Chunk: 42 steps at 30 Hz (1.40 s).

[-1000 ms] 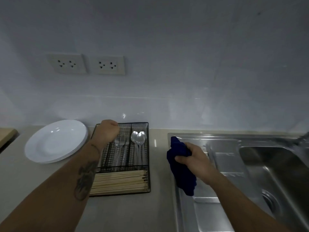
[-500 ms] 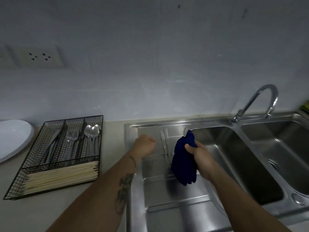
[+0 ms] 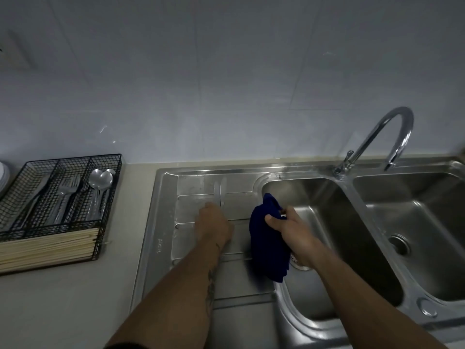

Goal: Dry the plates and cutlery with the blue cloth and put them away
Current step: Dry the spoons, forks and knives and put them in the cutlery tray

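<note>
Cutlery (image 3: 63, 195) lay sorted in wire tray (image 3: 22, 172), left of frame; plates' (image 3: 3, 176) edge at far left. Two pieces (image 3: 220, 191) remained on draining board (image 3: 186, 243), centre. My left hand (image 3: 214, 222) reached over them, fingers hidden: cannot tell. My right hand (image 3: 292, 230) gripped blue cloth (image 3: 269, 248).

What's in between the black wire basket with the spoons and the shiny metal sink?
Only a bare strip of pale countertop separates the black wire cutlery basket from the steel sink's drainboard, seen in the head view.
</note>
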Motion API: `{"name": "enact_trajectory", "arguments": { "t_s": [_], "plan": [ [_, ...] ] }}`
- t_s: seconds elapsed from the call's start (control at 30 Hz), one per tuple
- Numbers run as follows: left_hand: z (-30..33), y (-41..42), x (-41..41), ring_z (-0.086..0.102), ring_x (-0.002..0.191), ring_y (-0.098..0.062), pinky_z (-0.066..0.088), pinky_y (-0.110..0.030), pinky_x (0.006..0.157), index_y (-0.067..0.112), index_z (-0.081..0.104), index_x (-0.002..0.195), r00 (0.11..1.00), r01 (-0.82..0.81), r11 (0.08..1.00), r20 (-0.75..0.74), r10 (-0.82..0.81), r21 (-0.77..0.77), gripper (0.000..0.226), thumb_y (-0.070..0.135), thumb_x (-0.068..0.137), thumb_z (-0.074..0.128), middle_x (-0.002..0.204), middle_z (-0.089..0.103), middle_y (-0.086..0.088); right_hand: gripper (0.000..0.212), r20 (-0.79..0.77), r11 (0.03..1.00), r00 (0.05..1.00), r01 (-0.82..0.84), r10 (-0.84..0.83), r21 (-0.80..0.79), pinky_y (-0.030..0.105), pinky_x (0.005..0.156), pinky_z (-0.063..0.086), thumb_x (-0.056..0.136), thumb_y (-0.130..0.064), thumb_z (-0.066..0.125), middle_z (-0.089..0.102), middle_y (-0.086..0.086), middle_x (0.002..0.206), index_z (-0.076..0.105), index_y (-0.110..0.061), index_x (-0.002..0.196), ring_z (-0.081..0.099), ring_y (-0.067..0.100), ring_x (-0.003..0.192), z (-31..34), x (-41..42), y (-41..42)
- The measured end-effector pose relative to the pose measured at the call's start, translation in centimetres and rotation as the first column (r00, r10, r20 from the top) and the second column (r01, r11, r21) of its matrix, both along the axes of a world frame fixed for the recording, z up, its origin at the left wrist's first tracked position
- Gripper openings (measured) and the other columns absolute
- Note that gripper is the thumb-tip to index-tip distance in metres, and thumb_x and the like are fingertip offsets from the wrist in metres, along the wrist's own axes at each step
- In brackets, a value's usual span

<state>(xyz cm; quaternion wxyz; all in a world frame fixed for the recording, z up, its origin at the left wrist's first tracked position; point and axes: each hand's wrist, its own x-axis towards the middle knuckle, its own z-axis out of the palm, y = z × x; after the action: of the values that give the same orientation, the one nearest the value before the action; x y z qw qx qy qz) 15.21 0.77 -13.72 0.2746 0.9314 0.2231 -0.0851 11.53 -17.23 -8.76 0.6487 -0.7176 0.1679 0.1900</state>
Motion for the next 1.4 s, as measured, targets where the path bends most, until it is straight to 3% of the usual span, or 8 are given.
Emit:
{"name": "enact_trajectory", "arguments": {
  "t_s": [0.27, 0.5, 0.6, 0.7, 0.83, 0.93, 1.13, 1.4],
  "plan": [
    [0.1, -0.1, -0.4, 0.055, 0.119, -0.031, 0.047, -0.035, 0.098, 0.005, 0.047, 0.126, 0.990, 0.142, 0.958, -0.051, -0.133, 0.250, 0.042, 0.015, 0.088, 0.060, 0.128, 0.056, -0.015, 0.030, 0.001, 0.998, 0.998, -0.062, 0.062, -0.024, 0.050, 0.091, 0.058, 0.094, -0.029, 0.067, 0.070, 0.007, 0.113, 0.056, -0.022, 0.121, 0.070, 0.029, 0.099, -0.2, 1.0, -0.9],
    [0.1, 1.3, -0.7, 0.057, 0.118, -0.032, 0.047, -0.035, 0.098, 0.003, 0.048, 0.127, 0.985, 0.175, 0.945, -0.055, -0.166, 0.276, 0.043, 0.014, 0.086, 0.059, 0.127, 0.057, -0.016, 0.022, -0.010, 0.996, 0.997, -0.080, 0.080, -0.039, 0.051, 0.091, 0.057, 0.093, -0.027, 0.068, 0.071, 0.008, 0.109, 0.058, -0.020, 0.111, 0.070, 0.030, 0.098, -0.1, 0.6, -0.4],
    [0.4, 2.1, -0.5, 0.063, 0.105, -0.031, 0.054, -0.036, 0.085, 0.004, 0.056, 0.119, 0.991, 0.128, 0.976, 0.009, -0.132, 0.173, 0.037, 0.016, 0.084, 0.062, 0.118, 0.060, -0.014, 0.020, -0.008, 0.997, 0.998, -0.061, 0.061, -0.051, 0.050, 0.090, 0.058, 0.093, -0.025, 0.068, 0.071, 0.008, 0.108, 0.059, -0.021, 0.110, 0.070, 0.029, 0.097, -0.1, 0.4, -0.1],
    [1.5, 3.1, 0.1, 0.065, 0.086, -0.028, 0.047, -0.029, 0.065, 0.001, 0.067, 0.102, 0.998, 0.066, 0.996, 0.021, -0.065, -0.067, 0.023, 0.017, 0.086, 0.062, 0.096, 0.066, -0.011, 0.016, -0.022, 1.000, 1.000, 0.004, -0.004, 0.007, 0.050, 0.090, 0.058, 0.096, -0.021, 0.064, 0.071, 0.011, 0.112, 0.061, -0.019, 0.112, 0.070, 0.031, 0.098, 0.1, 0.0, 0.7],
    [3.7, 4.6, 0.7, 0.065, 0.067, -0.021, 0.047, -0.024, 0.056, 0.001, 0.073, 0.076, 0.997, -0.004, 0.917, 0.067, 0.034, -0.400, 0.012, 0.003, 0.079, 0.061, 0.072, 0.068, -0.008, 0.024, -0.118, 0.948, 0.982, 0.173, -0.146, 0.267, 0.051, 0.092, 0.055, 0.103, -0.019, 0.055, 0.068, 0.012, 0.122, 0.058, -0.018, 0.126, 0.067, 0.032, 0.108, 0.8, -0.5, 2.7],
    [6.2, 5.2, 0.2, 0.068, 0.062, -0.016, 0.047, -0.022, 0.053, 0.010, 0.072, 0.082, 0.991, 0.028, 0.813, 0.124, 0.055, -0.582, 0.010, 0.007, 0.088, 0.065, 0.072, 0.072, -0.006, 0.028, -0.187, 0.851, 0.955, 0.292, -0.232, 0.437, 0.058, 0.101, 0.048, 0.104, -0.019, 0.050, 0.066, 0.016, 0.127, 0.056, -0.017, 0.132, 0.063, 0.037, 0.115, 1.8, -0.9, 4.4],
    [10.2, 7.0, -2.1, 0.069, 0.060, -0.012, 0.048, -0.019, 0.050, 0.009, 0.069, 0.092, 0.982, 0.145, 0.737, 0.187, -0.026, -0.660, 0.008, 0.003, 0.089, 0.064, 0.078, 0.072, -0.005, 0.030, -0.123, 0.727, 0.926, 0.358, -0.358, 0.585, 0.059, 0.091, 0.054, 0.103, -0.020, 0.053, 0.067, 0.023, 0.124, 0.054, -0.012, 0.132, 0.065, 0.043, 0.113, 4.2, -1.7, 9.3],
    [12.1, 10.3, -5.5, 0.068, 0.056, -0.016, 0.052, -0.027, 0.057, 0.011, 0.069, 0.080, 0.970, 0.200, 0.751, 0.235, -0.061, -0.629, 0.011, 0.000, 0.083, 0.068, 0.066, 0.072, -0.006, 0.031, 0.049, 0.664, 0.726, 0.598, -0.686, 0.450, 0.046, 0.072, 0.060, 0.088, 0.001, 0.068, 0.068, 0.016, 0.100, 0.049, -0.009, 0.110, 0.068, 0.030, 0.078, 8.7, -1.8, 13.9]
  ]
}}
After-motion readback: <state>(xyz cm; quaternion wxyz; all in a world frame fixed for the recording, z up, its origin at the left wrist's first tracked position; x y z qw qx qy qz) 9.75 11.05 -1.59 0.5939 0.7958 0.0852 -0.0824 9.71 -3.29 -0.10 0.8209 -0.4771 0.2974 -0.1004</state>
